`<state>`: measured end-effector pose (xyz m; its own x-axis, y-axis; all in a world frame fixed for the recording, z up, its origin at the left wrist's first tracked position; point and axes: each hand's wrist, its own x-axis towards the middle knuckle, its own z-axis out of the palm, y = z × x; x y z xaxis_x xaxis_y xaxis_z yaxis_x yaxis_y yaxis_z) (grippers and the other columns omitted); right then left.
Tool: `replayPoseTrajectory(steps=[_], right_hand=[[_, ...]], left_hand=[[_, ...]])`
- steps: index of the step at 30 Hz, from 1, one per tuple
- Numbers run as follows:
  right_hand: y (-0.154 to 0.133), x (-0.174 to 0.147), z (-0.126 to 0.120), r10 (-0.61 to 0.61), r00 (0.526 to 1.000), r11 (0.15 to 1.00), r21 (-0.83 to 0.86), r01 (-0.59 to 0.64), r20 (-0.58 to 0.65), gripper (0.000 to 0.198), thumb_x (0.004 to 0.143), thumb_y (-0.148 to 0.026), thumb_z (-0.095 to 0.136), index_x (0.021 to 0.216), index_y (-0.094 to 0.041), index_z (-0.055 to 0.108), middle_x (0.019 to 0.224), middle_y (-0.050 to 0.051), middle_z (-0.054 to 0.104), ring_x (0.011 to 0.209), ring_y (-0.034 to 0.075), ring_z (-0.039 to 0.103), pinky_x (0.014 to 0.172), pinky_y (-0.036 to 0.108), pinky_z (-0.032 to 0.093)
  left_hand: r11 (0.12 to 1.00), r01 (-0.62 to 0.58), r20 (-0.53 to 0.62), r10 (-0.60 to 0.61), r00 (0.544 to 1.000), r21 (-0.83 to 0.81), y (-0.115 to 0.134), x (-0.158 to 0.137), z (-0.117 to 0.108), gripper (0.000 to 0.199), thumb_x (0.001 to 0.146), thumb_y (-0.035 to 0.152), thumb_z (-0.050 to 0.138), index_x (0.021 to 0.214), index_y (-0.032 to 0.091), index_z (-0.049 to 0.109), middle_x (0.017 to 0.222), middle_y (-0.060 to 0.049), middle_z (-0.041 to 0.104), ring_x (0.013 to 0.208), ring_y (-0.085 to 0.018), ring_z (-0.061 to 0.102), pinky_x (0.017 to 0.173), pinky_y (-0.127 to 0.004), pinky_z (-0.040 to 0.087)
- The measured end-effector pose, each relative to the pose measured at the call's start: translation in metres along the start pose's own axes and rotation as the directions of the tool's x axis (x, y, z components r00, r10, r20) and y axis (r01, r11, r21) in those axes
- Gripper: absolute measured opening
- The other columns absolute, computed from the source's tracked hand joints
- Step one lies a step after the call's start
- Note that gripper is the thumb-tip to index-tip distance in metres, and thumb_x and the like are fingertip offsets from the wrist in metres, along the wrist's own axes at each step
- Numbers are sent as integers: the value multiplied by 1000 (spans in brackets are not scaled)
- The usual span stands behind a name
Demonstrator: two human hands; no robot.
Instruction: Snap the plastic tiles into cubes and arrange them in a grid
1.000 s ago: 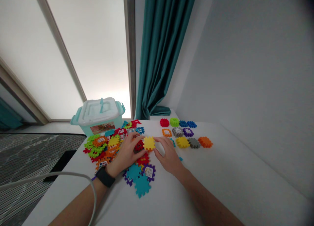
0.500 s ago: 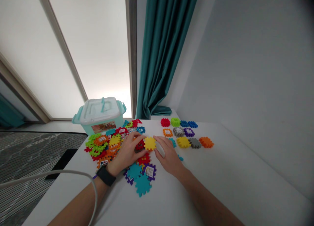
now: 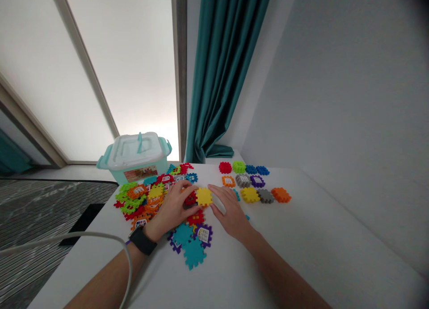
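A yellow notched building tile [image 3: 204,196] is pinched between my two hands, its flat face toward me. My left hand [image 3: 174,204], with a dark watch on the wrist, grips its left edge between thumb and fingers. On the opposite edge, the fingertips of my right hand [image 3: 231,213] close on the same tile. Beneath and left of my left hand spreads a mixed heap of tiles, among them a red tile [image 3: 196,217] and a yellow one [image 3: 156,191]. Nearer me lie a teal tile [image 3: 194,254] and a purple window tile [image 3: 203,234]. My right hand partly hides a teal piece [image 3: 236,194].
Behind the heap stands a lidded turquoise box [image 3: 139,159]. Rows of tiles lie at the back right, including a yellow stack [image 3: 250,194], a grey one [image 3: 266,196] and an orange one [image 3: 281,194]. A pale cable [image 3: 100,234] crosses above my left forearm.
Both hands keep their hold on the yellow tile in nearly the same place. The whole view has shifted very slightly.
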<state>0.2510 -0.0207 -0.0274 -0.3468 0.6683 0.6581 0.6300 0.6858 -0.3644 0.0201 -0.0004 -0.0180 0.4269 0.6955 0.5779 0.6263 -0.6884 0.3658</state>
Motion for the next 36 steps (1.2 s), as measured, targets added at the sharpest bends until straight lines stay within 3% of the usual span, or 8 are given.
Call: replayPoseTrajectory(steps=[6,12,15,21,26,36], right_hand=[[1,2,-4,-30,999,1000,5,29,27,49,98,-21,50,147,-28,47,139,9,64,129,25,59,110,50,46],[4,3,-9,-106,989,994,28,104,105,44,98,-24,56,141,-28,52,134,9,66,125,25,61,107,49,49],[4,2,-7,-80,993,997,26,78,85,43,97,-22,56,140,-27,53,132,10,66,124,26,60,107,50,49],[1,-1,-3,-7,998,1000,14,6,64,48,93,-24,62,140,-26,52,126,12,63,119,28,59,104,51,52],[1,-2,0,11,990,1000,16,-13,138,53,94,-22,61,145,-26,47,129,12,60,122,29,57,105,50,51],[4,-3,-5,2,959,995,94,-31,284,58,88,-20,68,142,-26,48,136,12,57,128,30,53,108,51,47]], left_hand=[[1000,-4,8,4,1000,9,1,0,-2,47,86,36,73,130,25,59,124,-11,58,115,-30,57,98,-47,49],[1000,-24,91,26,996,-16,1,1,-6,47,83,29,74,128,25,61,121,-10,59,112,-30,59,96,-46,49],[1000,4,92,-2,996,-20,1,2,-7,44,86,31,71,128,24,60,122,-10,60,113,-30,58,97,-46,48],[999,-13,63,17,998,-50,2,1,-4,17,89,26,66,106,23,64,116,-8,62,111,-27,59,96,-44,48],[999,-35,63,35,997,4,-4,2,-4,21,92,21,61,112,23,65,116,-9,62,108,-27,59,93,-43,48],[988,-142,214,127,968,60,-9,3,-12,25,98,19,57,119,26,68,114,-8,61,108,-25,57,92,-40,46]])
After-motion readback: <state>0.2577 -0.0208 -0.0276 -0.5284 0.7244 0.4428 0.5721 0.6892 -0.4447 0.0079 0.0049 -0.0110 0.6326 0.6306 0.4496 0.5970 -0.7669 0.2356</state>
